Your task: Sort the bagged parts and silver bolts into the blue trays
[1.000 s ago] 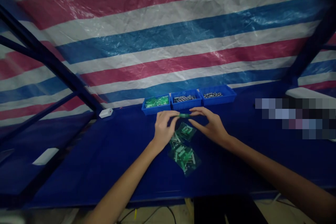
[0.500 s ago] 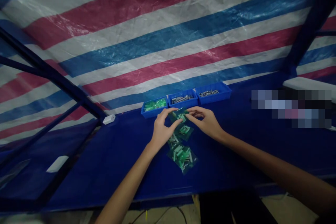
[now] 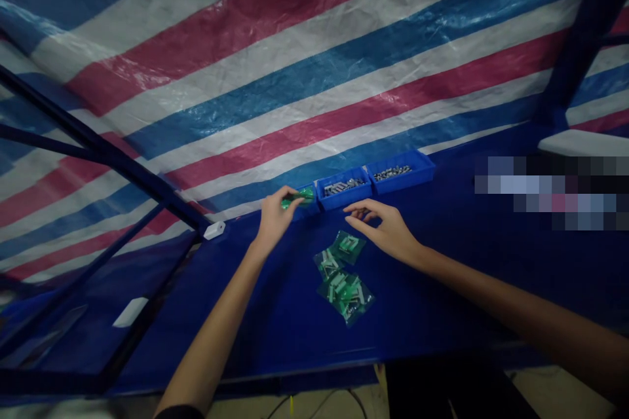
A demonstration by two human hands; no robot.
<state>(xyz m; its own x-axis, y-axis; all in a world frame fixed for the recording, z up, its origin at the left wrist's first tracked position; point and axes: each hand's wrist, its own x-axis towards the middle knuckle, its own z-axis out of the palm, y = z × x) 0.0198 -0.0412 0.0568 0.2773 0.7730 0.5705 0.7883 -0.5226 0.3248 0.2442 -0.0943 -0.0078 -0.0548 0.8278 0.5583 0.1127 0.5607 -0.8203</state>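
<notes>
My left hand (image 3: 276,215) is at the left blue bin (image 3: 305,211), thumb and index finger closed on a small green plastic bag (image 3: 295,197); the hand partly hides the bin. More shiny green bags (image 3: 307,194) show beside the fingertips. My right hand (image 3: 376,222) hovers over the table with curled fingers, the thumb apart from them and nothing visible between. Below and between the hands lie several clear green bags of small pale and metal pieces: one upper bag (image 3: 348,245), one to its left (image 3: 327,263) and an overlapping lower group (image 3: 346,294).
A middle blue bin (image 3: 345,197) holds metal pins, and a right blue bin (image 3: 417,173) holds small metal parts. They stand at the back of the blue table (image 3: 432,308), against a striped tarp (image 3: 295,105). A white block (image 3: 214,230) sits by the left frame post.
My left hand has moved left from the middle to the left bin. The bag that was between both hands no longer lies there. My right hand stays nearly in place, its fingers now free.
</notes>
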